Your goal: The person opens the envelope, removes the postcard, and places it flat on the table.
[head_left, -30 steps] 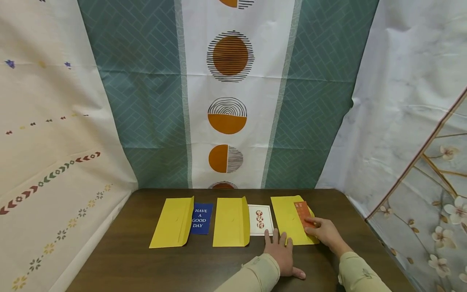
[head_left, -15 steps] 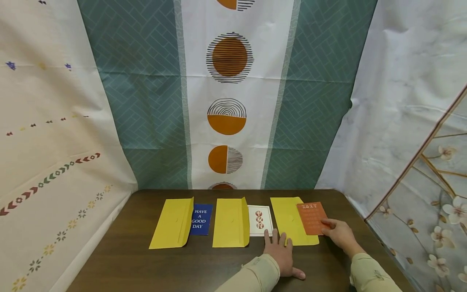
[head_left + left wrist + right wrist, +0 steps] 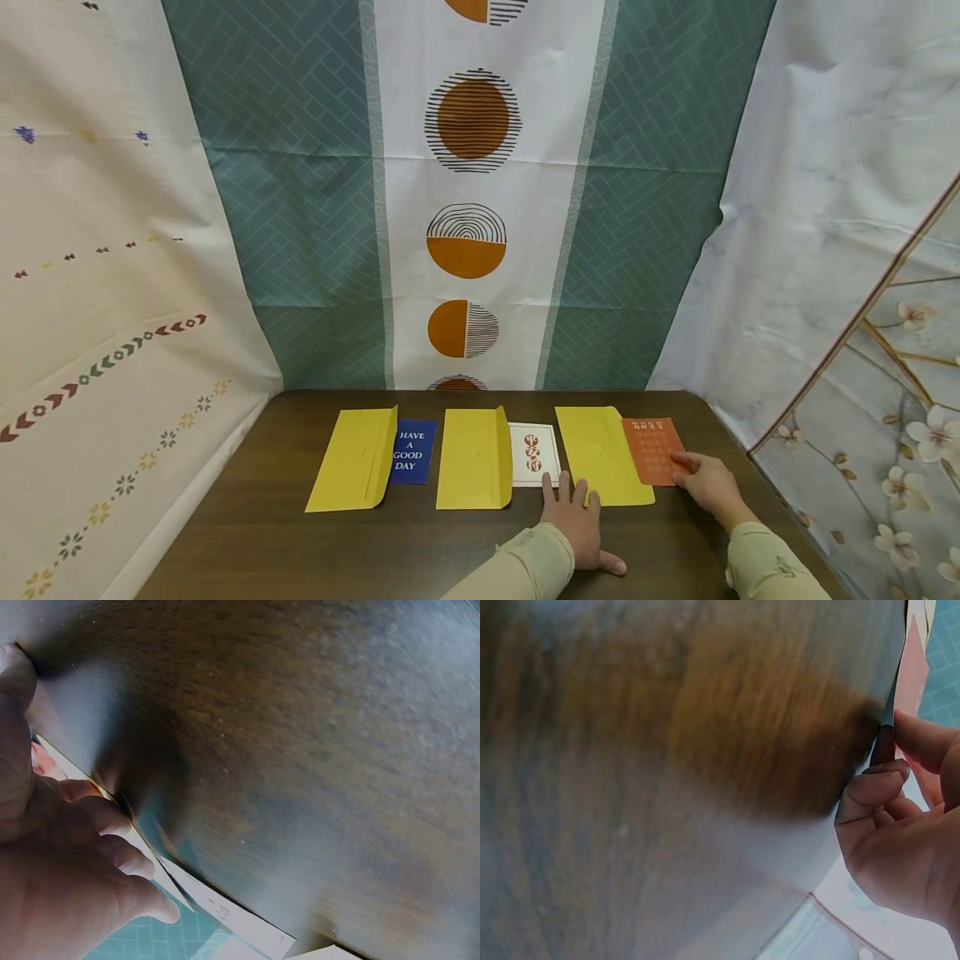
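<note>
With thumb and fingers, my right hand point(image 3: 708, 483) pinches the right edge of an orange-red card point(image 3: 651, 451) bearing pale print. The card lies at the right side of the rightmost yellow envelope point(image 3: 598, 458), its left edge along the envelope's right edge. In the right wrist view, the thumb of the right hand point(image 3: 907, 817) is on the card point(image 3: 912, 671). My left hand point(image 3: 573, 527) rests on the table, fingers spread and thumb out to the right. Its fingertips reach the lower corner of a white card point(image 3: 534, 455) with red print and the envelope's lower left edge.
Further left on the brown table point(image 3: 315, 558) lie a middle yellow envelope point(image 3: 471, 458) beside the white card, and a left yellow envelope point(image 3: 348, 458) with a blue "HAVE A GOOD DAY" card point(image 3: 414, 452) partly under its right edge. Patterned cloth point(image 3: 480, 250) hangs behind.
My right hand has drawn the orange-red card rightward, off the rightmost envelope to its right side, and more of the card's face shows. The left hand has stayed in place.
</note>
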Demonstrator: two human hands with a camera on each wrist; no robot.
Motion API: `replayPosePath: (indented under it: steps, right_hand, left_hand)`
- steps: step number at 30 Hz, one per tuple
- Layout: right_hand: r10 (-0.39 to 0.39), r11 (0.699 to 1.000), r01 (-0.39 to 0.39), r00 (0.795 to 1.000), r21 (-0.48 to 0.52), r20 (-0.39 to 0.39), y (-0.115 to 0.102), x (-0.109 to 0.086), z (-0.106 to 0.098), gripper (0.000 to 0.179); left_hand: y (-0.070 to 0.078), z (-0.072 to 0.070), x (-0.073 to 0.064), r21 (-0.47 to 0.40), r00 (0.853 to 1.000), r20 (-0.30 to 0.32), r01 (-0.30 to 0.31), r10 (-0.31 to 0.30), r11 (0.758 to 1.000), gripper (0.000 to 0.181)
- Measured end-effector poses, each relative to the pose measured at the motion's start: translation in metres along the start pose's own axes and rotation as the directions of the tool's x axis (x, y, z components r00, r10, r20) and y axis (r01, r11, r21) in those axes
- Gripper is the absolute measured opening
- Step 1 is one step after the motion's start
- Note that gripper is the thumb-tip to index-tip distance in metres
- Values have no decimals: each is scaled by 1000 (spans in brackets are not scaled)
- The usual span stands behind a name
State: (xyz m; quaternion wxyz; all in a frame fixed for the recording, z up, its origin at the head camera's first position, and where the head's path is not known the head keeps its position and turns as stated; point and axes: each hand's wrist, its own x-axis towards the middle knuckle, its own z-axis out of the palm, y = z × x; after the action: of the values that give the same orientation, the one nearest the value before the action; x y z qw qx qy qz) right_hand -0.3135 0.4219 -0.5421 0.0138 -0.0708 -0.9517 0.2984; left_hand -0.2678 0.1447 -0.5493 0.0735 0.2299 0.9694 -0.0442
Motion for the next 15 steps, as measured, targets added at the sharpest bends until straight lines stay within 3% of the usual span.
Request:
replayPosePath:
  steps: [15]
  right_hand:
    - [-13,999,13,1000,-32,-8,1,-1,1,46]
  left_hand:
    - [1,11,7,40,1000,-14,3,-3,999,107]
